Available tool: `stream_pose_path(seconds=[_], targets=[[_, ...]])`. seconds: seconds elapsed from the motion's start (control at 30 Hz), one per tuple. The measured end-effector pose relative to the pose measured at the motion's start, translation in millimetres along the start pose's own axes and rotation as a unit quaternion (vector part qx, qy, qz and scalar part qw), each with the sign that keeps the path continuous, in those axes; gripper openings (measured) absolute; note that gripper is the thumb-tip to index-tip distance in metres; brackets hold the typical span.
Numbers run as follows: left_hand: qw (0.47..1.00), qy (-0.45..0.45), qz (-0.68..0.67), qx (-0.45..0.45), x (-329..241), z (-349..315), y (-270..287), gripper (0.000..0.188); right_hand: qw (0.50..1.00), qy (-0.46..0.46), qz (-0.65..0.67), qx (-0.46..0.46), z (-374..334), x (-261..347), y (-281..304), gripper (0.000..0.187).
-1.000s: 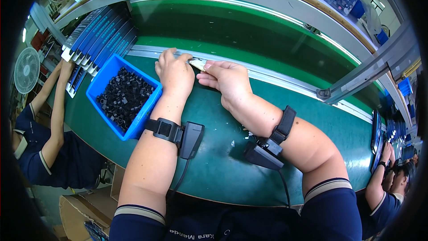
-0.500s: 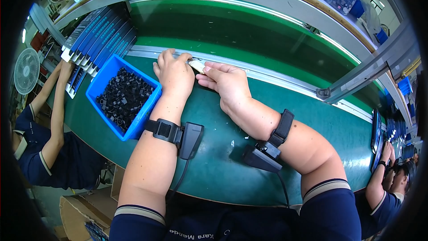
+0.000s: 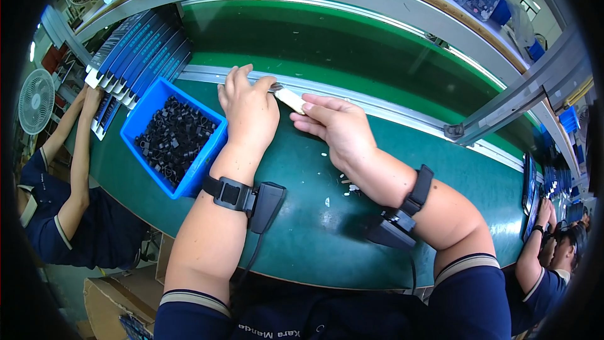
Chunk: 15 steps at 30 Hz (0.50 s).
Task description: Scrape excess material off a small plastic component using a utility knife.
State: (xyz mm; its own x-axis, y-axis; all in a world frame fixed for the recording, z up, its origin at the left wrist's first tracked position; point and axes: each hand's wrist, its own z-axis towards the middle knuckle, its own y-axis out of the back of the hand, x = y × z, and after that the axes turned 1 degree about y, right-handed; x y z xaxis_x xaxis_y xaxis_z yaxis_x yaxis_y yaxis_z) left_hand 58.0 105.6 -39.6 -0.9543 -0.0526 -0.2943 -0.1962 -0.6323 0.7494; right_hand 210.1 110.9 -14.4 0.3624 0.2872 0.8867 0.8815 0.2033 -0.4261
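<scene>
Between my hands is a slim, off-white flat piece, tilted, with its lower right end pinched by the thumb and fingers of my right hand. At its upper left end a small dark, shiny metallic piece shows beside the thumb and index fingertip of my left hand. The left hand's other fingers are raised and bent, partly hidden behind the hand. A blue bin stands left of my left forearm, filled with small black plastic parts. Tiny white bits lie on the table under my right wrist.
The green tabletop meets a metal rail and a green belt at the back. Blue-and-white panels stand in a row at the far left, a co-worker's hand on them. A metal post rises at right; another person works beyond.
My right hand and forearm have shifted right. More of the off-white piece shows between my hands, and white bits on the table are uncovered. My left hand has barely moved.
</scene>
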Motion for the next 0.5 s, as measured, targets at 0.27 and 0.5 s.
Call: stream_pose_path(seconds=[0.27, 0.5], targets=[[0.958, -0.122, -0.258, -0.02, -17.0, 2.7, 10.7, 0.021, 0.996, -0.04, -0.076, -0.001, -56.8, 47.4, 49.2, 0.03], [0.948, -0.129, -0.291, -0.012, -20.8, 4.1, 12.2, 0.014, 0.977, -0.047, -0.206, 0.012, -103.1, 89.7, 83.0, 0.025]])
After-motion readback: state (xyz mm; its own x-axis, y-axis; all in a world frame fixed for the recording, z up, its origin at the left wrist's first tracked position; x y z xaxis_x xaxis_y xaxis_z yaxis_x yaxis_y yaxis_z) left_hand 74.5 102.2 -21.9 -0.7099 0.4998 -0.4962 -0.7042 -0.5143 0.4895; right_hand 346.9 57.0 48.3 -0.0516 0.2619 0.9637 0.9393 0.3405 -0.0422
